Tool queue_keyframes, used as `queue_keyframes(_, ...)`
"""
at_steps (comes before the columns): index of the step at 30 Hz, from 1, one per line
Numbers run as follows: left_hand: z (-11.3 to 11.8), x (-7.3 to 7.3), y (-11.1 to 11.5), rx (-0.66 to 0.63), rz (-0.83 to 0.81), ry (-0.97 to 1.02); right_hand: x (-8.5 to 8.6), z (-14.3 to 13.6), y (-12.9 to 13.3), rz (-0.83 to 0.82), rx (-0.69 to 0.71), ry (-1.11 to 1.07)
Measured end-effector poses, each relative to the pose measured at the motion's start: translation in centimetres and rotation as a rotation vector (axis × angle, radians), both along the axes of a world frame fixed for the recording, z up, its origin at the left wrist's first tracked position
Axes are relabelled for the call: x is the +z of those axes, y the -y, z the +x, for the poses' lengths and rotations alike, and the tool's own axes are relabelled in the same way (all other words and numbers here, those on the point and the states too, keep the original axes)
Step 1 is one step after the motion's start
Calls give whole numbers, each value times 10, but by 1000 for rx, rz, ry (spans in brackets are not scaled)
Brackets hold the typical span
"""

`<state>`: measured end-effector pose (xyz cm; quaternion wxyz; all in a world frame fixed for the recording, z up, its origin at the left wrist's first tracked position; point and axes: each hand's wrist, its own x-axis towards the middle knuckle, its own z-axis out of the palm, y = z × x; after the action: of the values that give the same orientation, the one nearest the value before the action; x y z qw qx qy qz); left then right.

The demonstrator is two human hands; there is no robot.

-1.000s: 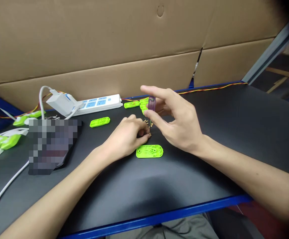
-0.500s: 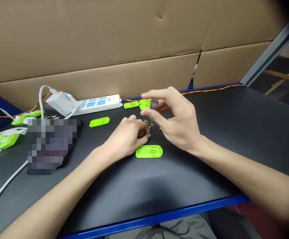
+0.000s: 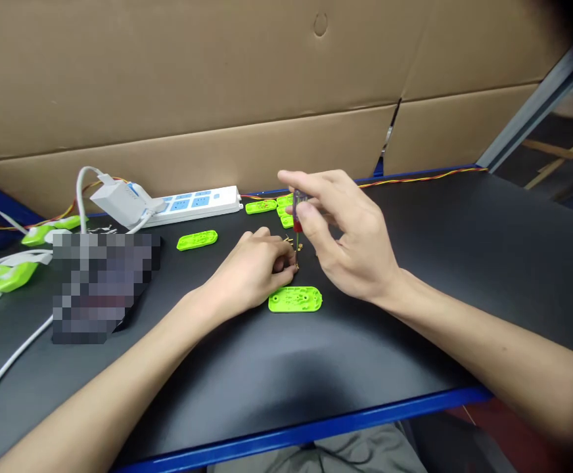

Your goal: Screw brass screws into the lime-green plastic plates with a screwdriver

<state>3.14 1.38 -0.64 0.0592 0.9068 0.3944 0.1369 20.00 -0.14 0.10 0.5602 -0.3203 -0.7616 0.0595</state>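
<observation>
My right hand (image 3: 353, 240) grips a screwdriver (image 3: 297, 220) between thumb and fingers. Its handle is dark on top and red below, and the thin shaft points straight down. Under the tip, a small brass-coloured part (image 3: 296, 267) is pinched in the fingertips of my left hand (image 3: 254, 269), which rests on the table. More small brass pieces (image 3: 300, 247) lie just behind those fingers. In front of my left hand lies a bright green plastic casing half (image 3: 295, 299), its inner side up.
Another green casing half (image 3: 196, 240) lies to the left, and several more (image 3: 261, 207) lie at the back. A white power strip (image 3: 202, 205) with a plugged-in adapter (image 3: 121, 202) runs along the cardboard wall (image 3: 217, 79). White cables and a blurred-out dark object (image 3: 106, 289) occupy the left side.
The screwdriver handle has come lower and more into sight as my right thumb and fingers shifted on it. My left hand has stayed in place.
</observation>
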Motion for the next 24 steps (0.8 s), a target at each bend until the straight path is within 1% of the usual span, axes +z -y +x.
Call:
queue_keyframes(2,0,-1,0,0,8,1,-1,-1,-1,0,56,19)
queue_keyframes(3,0,-1,0,4,5,6,-2,-1,-1,8,56,27)
queue_keyframes(7,0,-2,-1,14,-18,22,-2,0,-1,38,-51,26)
queue_keyframes(9,0,-2,-1,9,-10,19,-1,1,-1,43,-75,24)
queue_keyframes(14,0,-1,-1,3,2,-23,-1,0,-3,72,13,35)
queue_keyframes(20,0,-3,-1,6,-7,18,0,1,0,42,-55,32)
queue_keyframes(24,0,-1,0,-2,23,-8,-3,1,-2,44,23,45)
